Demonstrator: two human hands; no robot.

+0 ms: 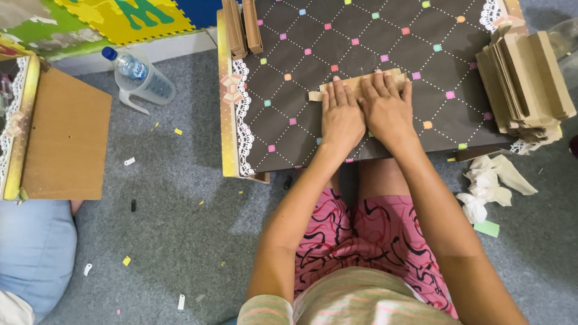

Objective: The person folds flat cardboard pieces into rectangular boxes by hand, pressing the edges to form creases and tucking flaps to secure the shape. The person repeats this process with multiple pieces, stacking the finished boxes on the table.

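Left hand (pixel 341 117), right hand (pixel 387 108) side by side, open flat, palms pressing brown paper strip (pixel 361 85) onto counter (pixel 337 54).

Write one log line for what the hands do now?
left hand: flat on brown paper piece | right hand: flat on it too | dark table

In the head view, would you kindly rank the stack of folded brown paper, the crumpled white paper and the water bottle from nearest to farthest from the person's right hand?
From the right hand:
1. Stack of folded brown paper, on the table's right edge.
2. Crumpled white paper, on the floor, lower right.
3. Water bottle, on the floor, far left.
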